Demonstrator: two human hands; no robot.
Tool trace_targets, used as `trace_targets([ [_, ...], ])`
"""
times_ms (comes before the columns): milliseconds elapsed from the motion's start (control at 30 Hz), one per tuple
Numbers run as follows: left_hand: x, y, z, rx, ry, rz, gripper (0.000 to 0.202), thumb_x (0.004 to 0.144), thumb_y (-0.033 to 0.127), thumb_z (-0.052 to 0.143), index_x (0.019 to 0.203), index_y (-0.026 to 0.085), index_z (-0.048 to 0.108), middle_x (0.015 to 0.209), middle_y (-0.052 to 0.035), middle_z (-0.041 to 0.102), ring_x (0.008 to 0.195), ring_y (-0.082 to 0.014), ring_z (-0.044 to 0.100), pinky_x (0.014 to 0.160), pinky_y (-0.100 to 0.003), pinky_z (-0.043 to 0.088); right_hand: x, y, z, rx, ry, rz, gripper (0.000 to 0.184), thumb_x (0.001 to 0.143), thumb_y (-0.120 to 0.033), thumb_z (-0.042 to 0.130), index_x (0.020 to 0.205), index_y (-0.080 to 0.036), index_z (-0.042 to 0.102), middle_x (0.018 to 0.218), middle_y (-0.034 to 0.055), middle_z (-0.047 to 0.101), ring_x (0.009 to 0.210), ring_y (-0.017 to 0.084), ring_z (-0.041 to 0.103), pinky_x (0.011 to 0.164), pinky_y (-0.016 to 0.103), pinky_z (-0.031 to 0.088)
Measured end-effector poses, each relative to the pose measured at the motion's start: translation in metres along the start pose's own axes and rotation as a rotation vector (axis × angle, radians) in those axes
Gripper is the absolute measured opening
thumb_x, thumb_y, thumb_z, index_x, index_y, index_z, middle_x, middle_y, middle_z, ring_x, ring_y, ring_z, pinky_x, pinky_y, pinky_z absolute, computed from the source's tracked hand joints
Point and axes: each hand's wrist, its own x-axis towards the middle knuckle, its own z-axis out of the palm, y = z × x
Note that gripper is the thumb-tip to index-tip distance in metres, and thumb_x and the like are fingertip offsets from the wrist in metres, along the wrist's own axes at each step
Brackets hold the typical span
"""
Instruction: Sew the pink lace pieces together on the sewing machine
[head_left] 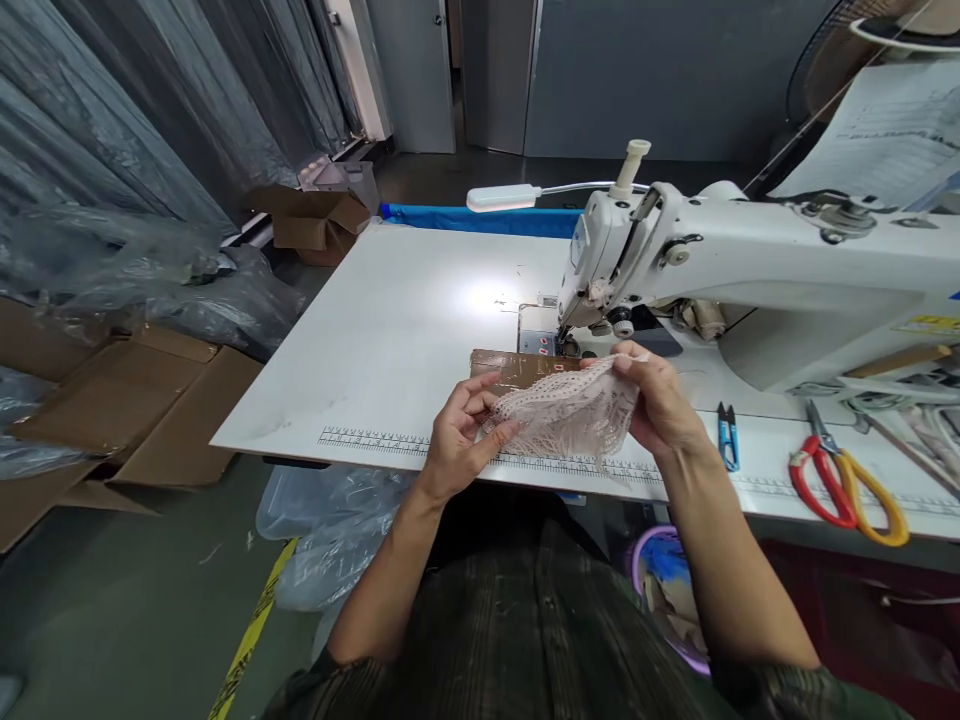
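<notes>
A piece of pale pink lace fabric [566, 412] is stretched between my two hands above the table's front edge. My left hand [469, 430] has its fingers closed on the lace's left end. My right hand [656, 395] pinches the upper right corner between thumb and fingers. Behind the lace, a brown strip [510, 368] lies on the table, partly covered. Just beyond it stands the white sewing machine [645, 250], its needle area close to the strip.
Blue thread snips [727, 438] and red-and-yellow scissors [847, 480] lie right of my right hand. A printed ruler [375, 440] runs along the edge of the white table [360, 330]. A lamp [502, 198] lights it. Cardboard boxes [142, 400] stand left; a purple bin [637, 560] is below.
</notes>
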Motion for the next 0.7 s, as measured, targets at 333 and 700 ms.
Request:
trace_targets([
  [333,-0.004,0.007,0.013,-0.105,0.136,0.086,0.071,0.073,0.039,0.082,0.132,0.02,0.045,0.104,-0.009,0.071,0.093,-0.0188,0.069,0.085,-0.03,0.056,-0.009,0.041,-0.024,0.15,0.092,0.079,0.023,0.077,-0.038,0.07,0.095,-0.025,0.072,0.088,0.0007,0.075,0.091,0.024,0.069,0.089,0.037,0.056],
  [700,0.003,0.019,0.004,-0.115,-0.034,0.067,0.06,0.082,0.033,0.075,0.134,0.021,0.048,0.118,-0.014,0.069,0.107,-0.023,0.067,0.079,-0.029,0.055,-0.005,0.045,-0.02,0.18,0.104,0.111,0.021,0.079,-0.036,0.07,0.095,-0.023,0.071,0.094,0.0019,0.075,0.098,0.025,0.069,0.09,0.039,0.059],
])
